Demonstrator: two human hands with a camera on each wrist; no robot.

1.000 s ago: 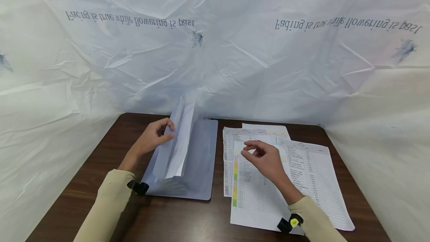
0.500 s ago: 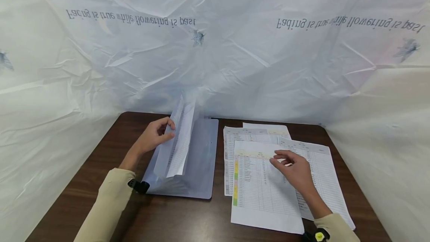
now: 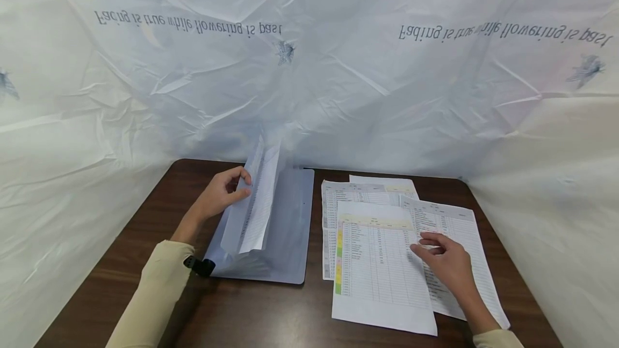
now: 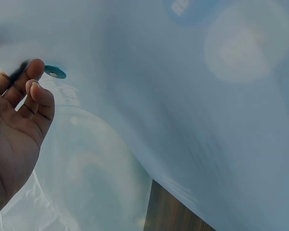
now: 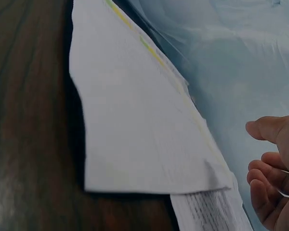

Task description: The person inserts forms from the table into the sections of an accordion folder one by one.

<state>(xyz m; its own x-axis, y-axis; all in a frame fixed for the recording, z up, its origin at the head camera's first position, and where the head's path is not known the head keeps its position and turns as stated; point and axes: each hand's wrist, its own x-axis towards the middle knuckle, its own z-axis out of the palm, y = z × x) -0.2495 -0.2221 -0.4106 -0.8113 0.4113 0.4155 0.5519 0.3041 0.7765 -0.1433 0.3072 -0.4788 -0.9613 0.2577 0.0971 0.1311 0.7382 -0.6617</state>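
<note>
1. Folder (image 3: 292, 219), translucent bluish plastic: lies open on the dark wood-grain table (image 3: 232, 316); landmark for this list.
2. Raised plastic leaf (image 3: 235, 224): part of the folder, standing tilted above its base.
3. Printed sheet (image 3: 261, 208), white: stands in the folder, just beside the raised plastic leaf.
4. Left hand (image 3: 224, 192): at the folder's left side; thumb and fingers curled, pinching the raised plastic leaf.
5. Teal disc (image 4: 55, 72): at the left fingertips, near the folder's raised part.
6. Colour-banded form (image 3: 382, 289), with yellow, green and pink row labels: flat, right of the folder, overlapping other printed forms (image 3: 464, 251).
7. Right hand (image 3: 447, 262): well right of the folder, by the colour-banded form's right edge; fingers loosely bent, grasping nothing; contact with the paper cannot be told.
8. White sheeting (image 3: 314, 95), lettered upside down: hangs behind the folder.
</note>
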